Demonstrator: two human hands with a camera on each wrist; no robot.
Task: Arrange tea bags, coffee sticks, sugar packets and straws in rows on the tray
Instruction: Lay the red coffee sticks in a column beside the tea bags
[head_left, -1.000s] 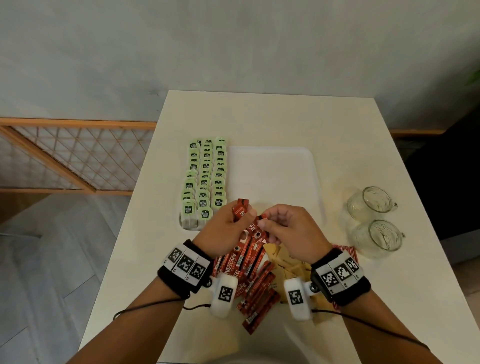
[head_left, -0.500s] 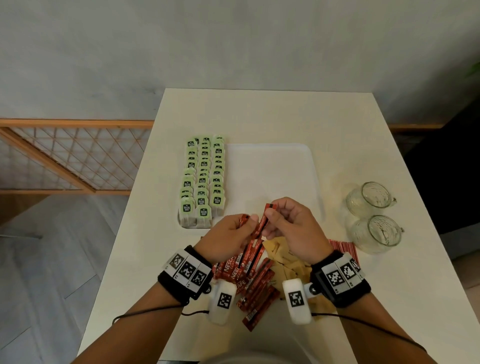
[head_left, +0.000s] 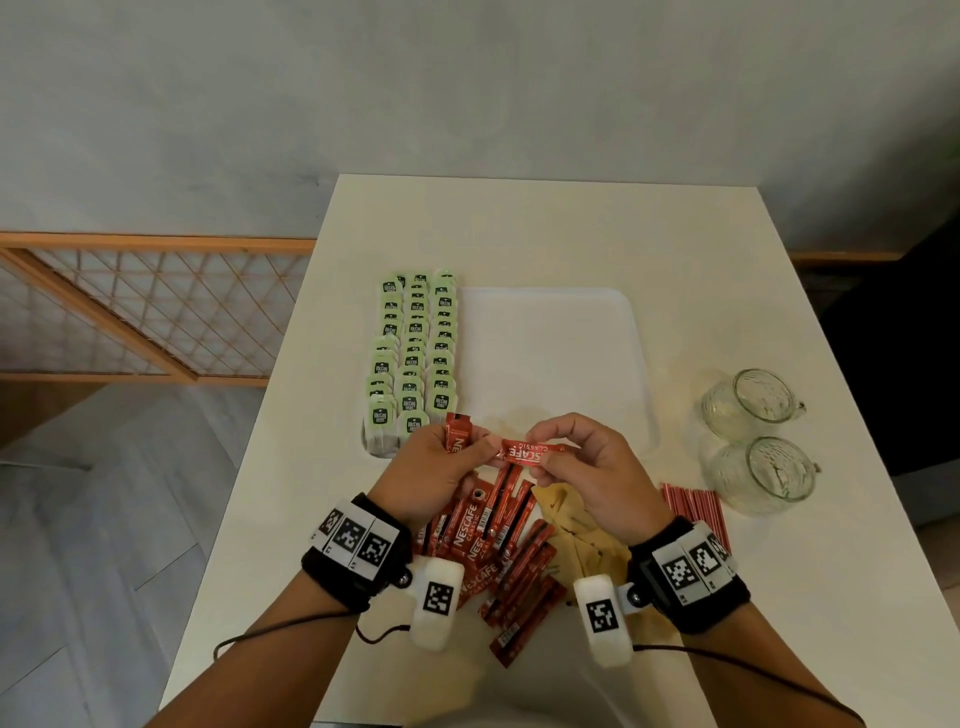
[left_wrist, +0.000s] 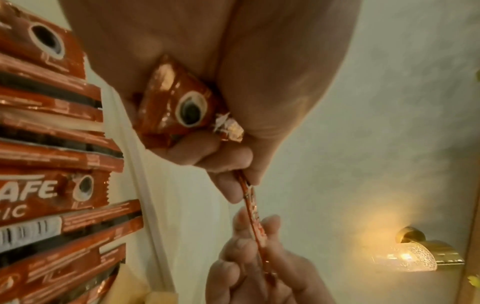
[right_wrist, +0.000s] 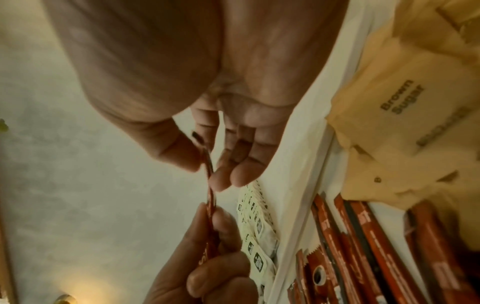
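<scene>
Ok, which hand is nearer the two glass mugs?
Right. The right hand is just left of the glass mugs; the left hand lies farther left, by the tea bags.

Red coffee sticks (head_left: 511, 551), green tea bags (head_left: 415, 358), red-striped straws (head_left: 693, 506), white tray (head_left: 550, 353).

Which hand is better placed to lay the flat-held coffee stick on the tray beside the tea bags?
Probably the right hand. It pinches the horizontal coffee stick over the near edge of the tray, while the left hand also grips other sticks, so it is less free.
</scene>
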